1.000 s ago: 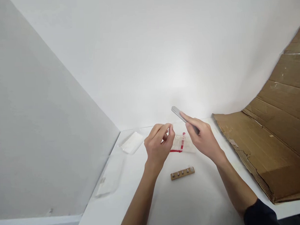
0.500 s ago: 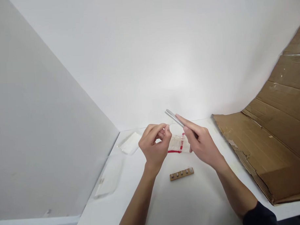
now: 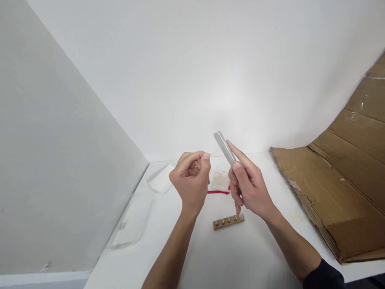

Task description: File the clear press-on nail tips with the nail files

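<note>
Grey flat bar (image 3: 224,146) has swung more upright, held in right hand (image 3: 252,188) above the counter (image 3: 247,256), while left hand (image 3: 190,178) shifted away, thumb and finger pinched, can't tell on what; probably best to keep bar steady, pinch firm.

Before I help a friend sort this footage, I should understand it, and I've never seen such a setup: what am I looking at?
There is no robot: these are a person's bare hands, seen by a camera worn on the head, looking forward and down. The right hand holds a slim grey object. The left hand is pinched; I can't tell what, if anything, is between its fingertips. On the white table lie a brown strip with small grey pieces and a clear packet with red edging. Cardboard stands at the right.
</note>
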Demonstrator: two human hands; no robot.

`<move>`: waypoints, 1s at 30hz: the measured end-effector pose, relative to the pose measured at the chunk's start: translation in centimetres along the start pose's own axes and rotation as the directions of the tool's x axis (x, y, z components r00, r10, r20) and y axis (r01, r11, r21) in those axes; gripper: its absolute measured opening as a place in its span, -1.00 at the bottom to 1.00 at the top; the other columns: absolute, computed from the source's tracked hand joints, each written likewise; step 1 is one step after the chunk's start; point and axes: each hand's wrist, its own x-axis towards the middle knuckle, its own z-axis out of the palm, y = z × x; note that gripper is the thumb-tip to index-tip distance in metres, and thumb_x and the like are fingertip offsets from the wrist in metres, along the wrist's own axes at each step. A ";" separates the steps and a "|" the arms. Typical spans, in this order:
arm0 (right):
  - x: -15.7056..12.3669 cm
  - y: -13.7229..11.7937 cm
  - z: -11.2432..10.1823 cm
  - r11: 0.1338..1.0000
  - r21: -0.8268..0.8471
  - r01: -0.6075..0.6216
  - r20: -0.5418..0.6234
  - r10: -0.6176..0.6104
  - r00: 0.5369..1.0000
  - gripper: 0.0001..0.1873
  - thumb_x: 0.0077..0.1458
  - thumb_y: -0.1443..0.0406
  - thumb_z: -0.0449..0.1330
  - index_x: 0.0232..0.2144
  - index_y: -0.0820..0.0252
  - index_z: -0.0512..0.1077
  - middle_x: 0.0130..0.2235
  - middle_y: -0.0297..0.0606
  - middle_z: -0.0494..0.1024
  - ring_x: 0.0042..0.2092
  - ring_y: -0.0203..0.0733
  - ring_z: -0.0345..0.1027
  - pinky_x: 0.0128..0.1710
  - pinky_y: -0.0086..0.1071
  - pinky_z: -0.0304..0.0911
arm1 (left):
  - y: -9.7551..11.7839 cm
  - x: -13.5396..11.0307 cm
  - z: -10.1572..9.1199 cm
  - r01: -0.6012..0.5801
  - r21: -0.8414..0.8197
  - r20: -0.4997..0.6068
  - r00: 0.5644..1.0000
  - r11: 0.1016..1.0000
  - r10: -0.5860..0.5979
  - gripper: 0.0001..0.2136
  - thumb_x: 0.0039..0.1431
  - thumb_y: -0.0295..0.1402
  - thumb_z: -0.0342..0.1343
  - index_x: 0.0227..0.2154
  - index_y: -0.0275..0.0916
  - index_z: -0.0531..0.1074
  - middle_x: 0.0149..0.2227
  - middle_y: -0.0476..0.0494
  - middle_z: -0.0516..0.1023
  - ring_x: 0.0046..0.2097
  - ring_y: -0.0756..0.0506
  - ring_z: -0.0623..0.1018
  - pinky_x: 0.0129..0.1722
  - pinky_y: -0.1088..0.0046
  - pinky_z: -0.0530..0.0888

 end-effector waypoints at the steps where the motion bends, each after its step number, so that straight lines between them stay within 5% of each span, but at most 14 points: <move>1: -0.1 -0.1 0.1 1.000 0.016 -0.005 0.008 0.005 1.000 -0.39 0.52 0.03 -0.02 0.52 -0.25 0.09 -0.42 -0.54 0.13 -0.67 -0.50 0.11 -0.75 -0.52 0.39 | 0.0 0.0 0.0 -0.018 0.015 -0.006 1.000 1.000 0.018 -0.86 0.29 -0.42 0.29 -0.42 -0.22 0.59 -0.45 0.07 0.48 -0.64 0.16 0.30 -0.67 0.51 0.22; 10: -1.4 -0.7 0.5 0.999 0.009 0.038 -0.027 -0.038 0.999 -0.38 0.50 0.00 0.01 0.52 -0.25 0.12 -0.45 -0.53 0.17 -0.69 -0.47 0.11 -0.76 -0.50 0.35 | 0.6 -0.5 0.3 -0.166 0.086 -0.030 0.985 0.982 0.169 -0.85 0.29 -0.46 0.27 -0.42 -0.19 0.58 -0.50 0.04 0.45 -0.53 0.08 0.38 -0.61 0.52 0.27; 20: -1.9 -0.4 1.0 0.987 -0.050 0.153 -0.119 -0.158 0.980 -0.39 0.54 0.06 -0.06 0.54 -0.28 0.03 -0.50 -0.51 0.20 -0.68 -0.39 0.11 -0.76 -0.45 0.32 | 1.0 -0.3 0.1 -0.016 -0.030 -0.032 0.999 0.999 0.015 -0.84 0.30 -0.47 0.28 -0.44 -0.23 0.58 -0.48 0.09 0.45 -0.68 0.17 0.29 -0.71 0.51 0.17; 30: -2.3 -0.4 1.8 0.997 0.007 0.072 -0.027 -0.071 0.997 -0.40 0.54 0.07 -0.02 0.53 -0.32 0.06 -0.46 -0.51 0.23 -0.67 -0.44 0.13 -0.72 -0.48 0.38 | 2.1 -0.4 -0.3 -0.155 -0.025 -0.088 0.984 0.988 0.152 -0.84 0.31 -0.37 0.33 -0.42 -0.21 0.60 -0.51 0.04 0.46 -0.57 0.09 0.36 -0.65 0.51 0.25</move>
